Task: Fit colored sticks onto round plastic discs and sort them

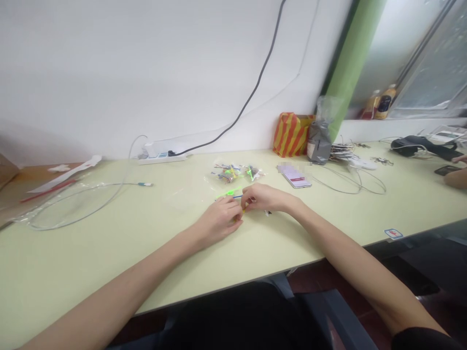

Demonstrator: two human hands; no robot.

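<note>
My left hand (221, 218) rests on the table with its fingers curled, and what they hold is mostly hidden. Touching or nearly touching it, my right hand (266, 197) has thumb and fingertips pinched together. A small yellow plastic piece (244, 209) peeks out beneath the right fingertips. Just behind the hands lie a bright green piece (230, 193) and a thin blue piece (238, 196). Farther back are two clear bags of small coloured plastic pieces, a left bag (226, 172) and a right bag (252, 172). A small black-and-white piece (268, 213) sits under my right wrist.
A phone (295, 175) lies right of the bags, before a striped bag (292, 135) and a grey pouch (319, 143). At left, a white cable (109, 201) loops over clear plastic wrap. A power strip (162, 158) stands by the wall. Another person's hand (457, 176) shows far right.
</note>
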